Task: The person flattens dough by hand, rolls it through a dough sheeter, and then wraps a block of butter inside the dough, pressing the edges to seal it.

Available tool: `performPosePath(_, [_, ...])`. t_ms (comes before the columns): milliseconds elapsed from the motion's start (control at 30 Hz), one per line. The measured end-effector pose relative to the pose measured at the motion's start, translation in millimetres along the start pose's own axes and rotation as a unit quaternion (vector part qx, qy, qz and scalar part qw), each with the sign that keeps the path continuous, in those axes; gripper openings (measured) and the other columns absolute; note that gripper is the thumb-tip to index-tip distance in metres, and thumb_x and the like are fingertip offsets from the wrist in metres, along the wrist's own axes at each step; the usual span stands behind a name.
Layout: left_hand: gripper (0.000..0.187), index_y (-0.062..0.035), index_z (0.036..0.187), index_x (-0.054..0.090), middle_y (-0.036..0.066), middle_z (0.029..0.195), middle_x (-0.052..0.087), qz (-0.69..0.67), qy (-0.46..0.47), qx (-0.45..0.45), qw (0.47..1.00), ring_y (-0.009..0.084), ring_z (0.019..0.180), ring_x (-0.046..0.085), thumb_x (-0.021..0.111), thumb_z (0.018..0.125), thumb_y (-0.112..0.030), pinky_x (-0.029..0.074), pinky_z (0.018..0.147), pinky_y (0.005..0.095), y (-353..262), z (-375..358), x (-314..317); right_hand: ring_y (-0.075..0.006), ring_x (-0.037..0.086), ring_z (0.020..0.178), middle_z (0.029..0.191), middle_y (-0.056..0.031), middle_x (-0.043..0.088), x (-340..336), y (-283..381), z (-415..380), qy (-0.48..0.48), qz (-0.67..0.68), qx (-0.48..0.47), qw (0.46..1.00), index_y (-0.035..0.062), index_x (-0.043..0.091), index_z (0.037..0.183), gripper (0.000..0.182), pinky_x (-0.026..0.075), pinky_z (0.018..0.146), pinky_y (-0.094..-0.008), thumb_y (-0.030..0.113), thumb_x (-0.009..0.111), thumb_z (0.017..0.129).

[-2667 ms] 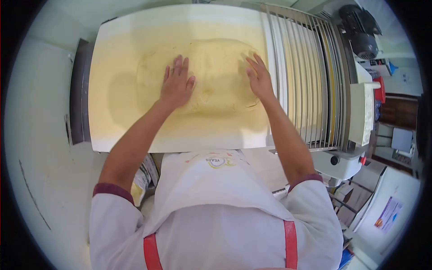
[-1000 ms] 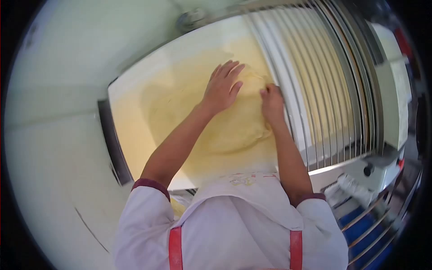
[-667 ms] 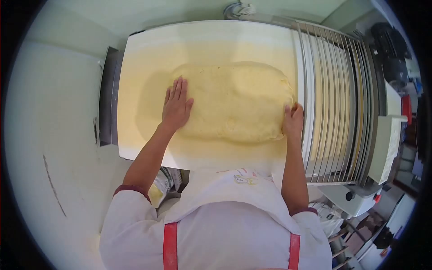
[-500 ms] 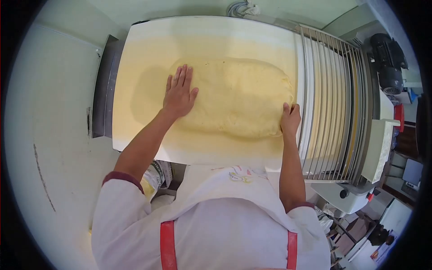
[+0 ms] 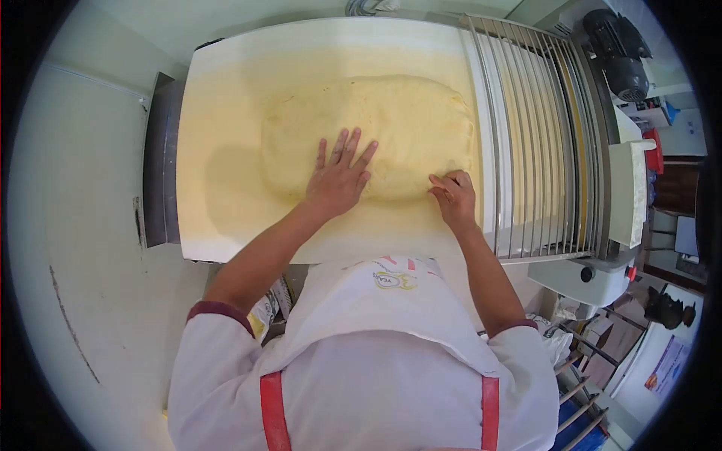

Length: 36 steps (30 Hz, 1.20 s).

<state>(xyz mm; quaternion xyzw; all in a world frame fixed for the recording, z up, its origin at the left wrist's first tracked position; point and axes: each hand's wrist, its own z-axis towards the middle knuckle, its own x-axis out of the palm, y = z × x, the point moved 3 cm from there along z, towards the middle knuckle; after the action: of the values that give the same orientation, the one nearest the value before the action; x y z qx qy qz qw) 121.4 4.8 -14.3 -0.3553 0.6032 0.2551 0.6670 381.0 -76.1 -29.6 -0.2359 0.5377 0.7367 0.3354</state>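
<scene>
A wide slab of pale yellow dough [image 5: 406,120] lies flat on the white work surface [image 5: 218,68]. My left hand [image 5: 340,180] rests on the dough's near part, left of its middle, with the fingers spread and pointing away from me. At the near right edge of the dough is my right hand [image 5: 455,197], its fingers curled and thumb and fingertips close together at the edge. Whether a bit of dough is pinched between them is too small to tell.
A metal bar grille [image 5: 526,150] stands right of the dough, with a dark motor [image 5: 620,56] behind it. A grey metal edge piece [image 5: 162,161] borders the surface at the left. A red object [image 5: 653,150] is at the far right.
My left hand has moved right and nearer along the dough, from its left end. My right hand has shifted left from the right end to the near edge. The camera view has shifted slightly.
</scene>
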Motion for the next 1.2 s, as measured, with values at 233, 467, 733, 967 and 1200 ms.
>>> performPosePath(233, [0.047, -0.012, 0.139, 0.046, 0.016, 0.141, 0.047, -0.134, -0.167, 0.038, 0.976, 0.0332, 0.133, 0.042, 0.053, 0.095, -0.029, 0.032, 0.109, 0.0509, 5.7, -8.7, -8.4, -0.0268, 0.055, 0.081, 0.085, -0.0085, 0.057, 5.2, 11.7, -2.5, -0.041, 0.019, 0.05, 0.998, 0.0112, 0.073, 0.1, 0.035, 0.047, 0.07, -0.0374, -0.002, 0.078, 0.068])
performPosePath(467, [0.032, -0.0025, 0.093, 0.06, 0.009, 0.084, 0.067, -0.818, 0.182, -0.392, 0.378, 0.0144, 0.068, 0.064, 0.054, 0.099, -0.034, 0.054, 0.06, 0.0248, -63.0, -55.8, 50.3, -0.0272, 0.058, 0.093, 0.103, -0.0131, 0.06, -20.6, 50.3, -35.5, -0.072, 0.007, 0.101, 0.992, 0.0092, 0.064, 0.119, 0.043, 0.048, 0.081, -0.0347, 0.002, 0.073, 0.077])
performPosePath(733, [0.032, -0.0012, 0.094, 0.061, 0.009, 0.08, 0.066, -0.759, -0.06, -0.428, 0.487, 0.0155, 0.064, 0.063, 0.054, 0.099, -0.032, 0.054, 0.057, 0.0259, -75.7, -30.0, 76.7, -0.0274, 0.064, 0.092, 0.102, -0.0147, 0.067, -169.3, 39.2, -94.1, -0.181, 0.016, 0.12, 0.976, 0.0018, 0.065, 0.109, 0.028, 0.05, 0.081, -0.0359, 0.0, 0.067, 0.081])
performPosePath(967, [0.037, -0.0026, 0.098, 0.066, 0.006, 0.087, 0.065, -0.522, -0.216, -0.159, 0.81, 0.0146, 0.08, 0.062, 0.041, 0.103, -0.029, 0.05, 0.073, 0.0289, -130.7, 27.8, 50.6, -0.0201, 0.062, 0.088, 0.099, -0.0129, 0.065, -463.1, -50.0, -190.5, -0.503, -0.181, 0.072, 0.842, -0.0082, 0.061, 0.114, 0.024, 0.05, 0.083, -0.0304, 0.001, 0.054, 0.093])
performPosePath(1200, [0.064, -0.0076, 0.153, 0.014, 0.016, 0.159, 0.015, 0.149, -0.081, -0.241, 0.956, 0.0327, 0.147, 0.013, 0.025, 0.102, -0.046, 0.015, 0.115, 0.0539, -168.8, 131.8, 74.4, -0.0135, 0.062, 0.086, 0.093, -0.0057, 0.068, -614.3, -209.9, -204.5, -0.339, -0.17, 0.311, 0.871, 0.0029, 0.067, 0.11, 0.023, 0.048, 0.079, -0.0279, 0.011, 0.062, 0.089])
